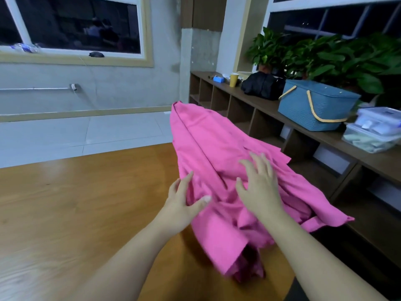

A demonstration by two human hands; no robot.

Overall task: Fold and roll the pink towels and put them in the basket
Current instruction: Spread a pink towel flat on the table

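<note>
A heap of crumpled pink towels (208, 148) lies along the right side of the wooden table (86, 203), some of it hanging over the right edge. My left hand (184, 202) touches the heap's left side, fingers straight and thumb spread onto the cloth. My right hand (259, 183) hovers or rests flat on top of the heap with fingers spread. A blue woven basket (316, 105) with yellow handles stands on the low shelf to the right, well apart from the towels.
A low wooden shelf unit (249, 98) runs along the right wall. On it stand a black bag (262, 85), a yellow cup (233, 79), clear plastic boxes (375, 131) and potted plants (325, 53). Tiled floor lies beyond the table's far edge.
</note>
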